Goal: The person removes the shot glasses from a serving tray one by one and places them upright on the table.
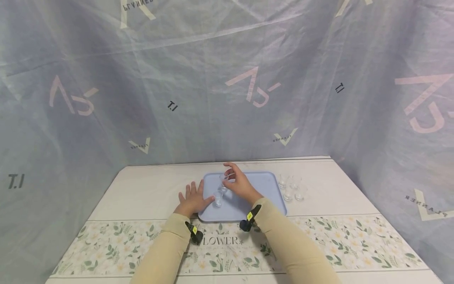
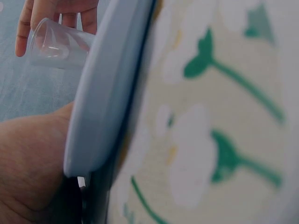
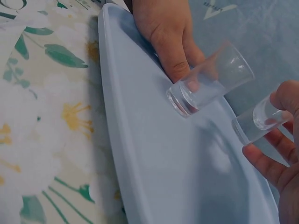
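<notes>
A light blue tray (image 1: 262,191) lies on the table. My right hand (image 1: 229,176) hovers over its back left part and pinches a small clear glass (image 1: 224,179) (image 3: 261,119) in its fingertips (image 3: 280,168). A second clear glass (image 1: 218,198) (image 3: 210,79) stands on the tray near the left rim. My left hand (image 1: 193,192) lies flat with spread fingers at that rim (image 2: 107,93), a fingertip (image 3: 170,51) reaching right beside the standing glass. The left wrist view shows the held glass (image 2: 56,44) under the right fingers (image 2: 37,11).
Several more small clear glasses (image 1: 291,188) stand on the tablecloth just right of the tray. A floral runner (image 1: 337,244) printed with "LOWER" crosses the table's front. Grey-blue sheeting (image 1: 227,79) closes in the back and both sides.
</notes>
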The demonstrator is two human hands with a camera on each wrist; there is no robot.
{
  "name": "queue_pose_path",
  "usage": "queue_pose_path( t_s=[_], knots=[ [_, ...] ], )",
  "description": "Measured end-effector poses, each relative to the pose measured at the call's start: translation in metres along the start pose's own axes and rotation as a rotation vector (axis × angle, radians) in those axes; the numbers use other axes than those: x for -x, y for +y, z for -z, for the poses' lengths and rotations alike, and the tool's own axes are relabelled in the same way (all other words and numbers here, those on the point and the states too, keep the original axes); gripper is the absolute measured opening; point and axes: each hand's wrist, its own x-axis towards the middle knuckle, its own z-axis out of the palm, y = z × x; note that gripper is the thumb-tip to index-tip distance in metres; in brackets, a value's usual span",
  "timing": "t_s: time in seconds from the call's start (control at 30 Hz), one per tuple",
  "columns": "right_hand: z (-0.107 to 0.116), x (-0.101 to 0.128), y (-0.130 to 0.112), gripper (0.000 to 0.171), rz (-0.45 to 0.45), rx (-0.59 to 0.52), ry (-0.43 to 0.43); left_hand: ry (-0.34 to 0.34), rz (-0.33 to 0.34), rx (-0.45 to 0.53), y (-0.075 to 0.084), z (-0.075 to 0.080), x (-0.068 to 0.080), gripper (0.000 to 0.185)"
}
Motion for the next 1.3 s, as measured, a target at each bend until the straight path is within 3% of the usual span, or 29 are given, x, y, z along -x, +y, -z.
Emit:
queue_pose_path(
  t_s=[0.67,1.3],
  knots=[
    [0.036,0.029,0.003,0.069,-0.025,0.06,0.004,0.013,-0.018,0.014,-0.005,-0.006,-0.009,0.096],
    [0.072,0.06,0.0,0.071,0.048,0.058,0.002,0.006,-0.011,0.024,-0.009,-0.008,-0.011,0.095]
  ],
)
